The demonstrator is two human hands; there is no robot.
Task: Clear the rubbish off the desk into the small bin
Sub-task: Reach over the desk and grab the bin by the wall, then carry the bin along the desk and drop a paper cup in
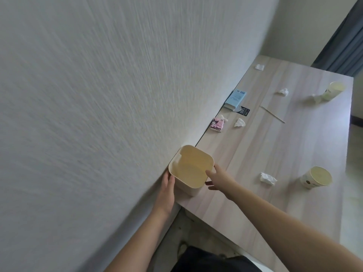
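The small bin (191, 169), a cream tub with rounded corners and an empty inside, stood at the near corner of the desk (275, 154), close against the wall (98, 95). Both hands were on it. The left hand (167, 190) lay flat against the side facing the wall, fingers together and pressed to the plastic. The right hand (220, 178) held the opposite side, its thumb hooked over the rim and the other fingers curled against the outer wall below, so the bin was gripped between the two hands. The rubbish was spread over the pale wooden top, all well apart from the bin. Nearest lay a crumpled tissue (267, 178), and just beside it a paper cup (315, 177) stood tilted toward the camera. Farther along sat a pink tissue pack (217, 125) by the wall edge, with a second tissue (239, 123) beside it. Beyond those lay a blue box (235, 99) resting partly over a black packet (244, 111), and a thin wooden stick (272, 114) lying flat near them. Toward the far end were a third tissue (283, 92), another paper cup (334, 90) on its side with a wad of paper (315, 98) touching it, and a last tissue (259, 67) near the far corner. A dark curtain (343, 46) hung past the end of the desk.
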